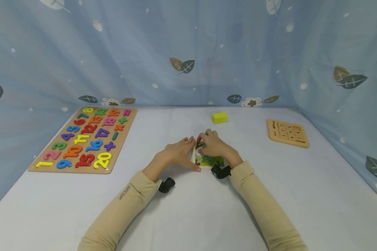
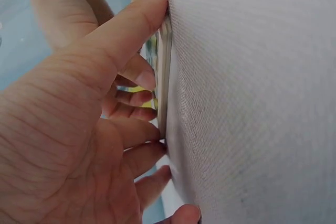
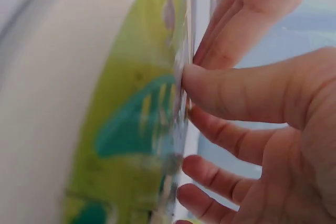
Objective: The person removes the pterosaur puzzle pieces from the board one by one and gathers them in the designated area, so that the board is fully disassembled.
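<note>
A small square picture board (image 1: 209,161) with a pale frame and a green printed scene lies flat on the table. My left hand (image 1: 179,153) spans its left side, thumb by the near corner and fingers against the edge; the left wrist view shows the thumb (image 2: 139,17) and fingertips touching the pale rim (image 2: 164,77). Over the board's upper part is my right hand (image 1: 214,143), its thumb and fingertips touching the printed surface. In the right wrist view, the thumb (image 3: 226,90) rests on the print (image 3: 131,124). The right hand covers part of the picture.
A yellow-green block (image 1: 220,118) sits behind the board. On the left lies a wooden board of colourful numbers (image 1: 118,148). A small wooden number tray (image 1: 288,133) is at the right. A blue leaf-patterned curtain (image 1: 207,80) hangs behind the white table (image 1: 188,216).
</note>
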`<state>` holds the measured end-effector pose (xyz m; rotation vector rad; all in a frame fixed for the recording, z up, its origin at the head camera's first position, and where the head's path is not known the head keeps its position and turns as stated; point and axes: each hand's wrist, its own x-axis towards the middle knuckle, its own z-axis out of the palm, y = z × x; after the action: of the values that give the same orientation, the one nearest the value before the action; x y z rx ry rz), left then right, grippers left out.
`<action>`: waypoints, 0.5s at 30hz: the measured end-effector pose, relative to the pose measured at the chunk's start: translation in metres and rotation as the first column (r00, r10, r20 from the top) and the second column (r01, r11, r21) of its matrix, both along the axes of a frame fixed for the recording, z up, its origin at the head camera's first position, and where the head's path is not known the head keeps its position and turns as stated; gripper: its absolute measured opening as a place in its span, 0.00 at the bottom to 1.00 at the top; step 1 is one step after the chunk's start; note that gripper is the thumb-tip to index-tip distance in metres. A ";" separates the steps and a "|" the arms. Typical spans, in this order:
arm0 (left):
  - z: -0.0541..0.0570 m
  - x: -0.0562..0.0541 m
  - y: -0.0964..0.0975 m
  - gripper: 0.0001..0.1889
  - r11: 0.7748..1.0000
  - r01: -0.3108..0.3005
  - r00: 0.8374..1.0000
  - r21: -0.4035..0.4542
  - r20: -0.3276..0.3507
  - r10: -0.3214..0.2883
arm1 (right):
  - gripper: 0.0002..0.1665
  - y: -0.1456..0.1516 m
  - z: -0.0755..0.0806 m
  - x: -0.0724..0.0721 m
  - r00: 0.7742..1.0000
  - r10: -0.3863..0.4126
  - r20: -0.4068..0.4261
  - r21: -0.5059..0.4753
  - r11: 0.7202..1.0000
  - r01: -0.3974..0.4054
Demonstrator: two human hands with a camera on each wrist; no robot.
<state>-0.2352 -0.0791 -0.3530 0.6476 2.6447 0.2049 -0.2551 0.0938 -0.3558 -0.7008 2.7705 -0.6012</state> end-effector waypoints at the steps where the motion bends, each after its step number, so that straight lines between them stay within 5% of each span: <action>1: 0.000 0.000 0.001 0.60 1.000 0.002 1.000 -0.003 0.001 -0.002 | 0.13 0.001 -0.001 -0.001 1.000 -0.002 0.015 -0.021 1.000 0.002; 5: 0.003 0.001 0.002 0.60 1.000 -0.009 1.000 -0.010 0.006 0.009 | 0.11 0.003 -0.002 -0.001 1.000 0.004 0.020 -0.075 0.997 -0.002; 15: 0.006 0.003 0.002 0.60 1.000 -0.016 1.000 0.004 0.010 0.016 | 0.21 0.002 0.002 0.002 0.999 0.012 -0.049 -0.016 1.000 -0.013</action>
<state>-0.2319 -0.0770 -0.3473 0.6247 2.6415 0.2173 -0.2531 0.0955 -0.3538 -0.7460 2.8067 -0.6122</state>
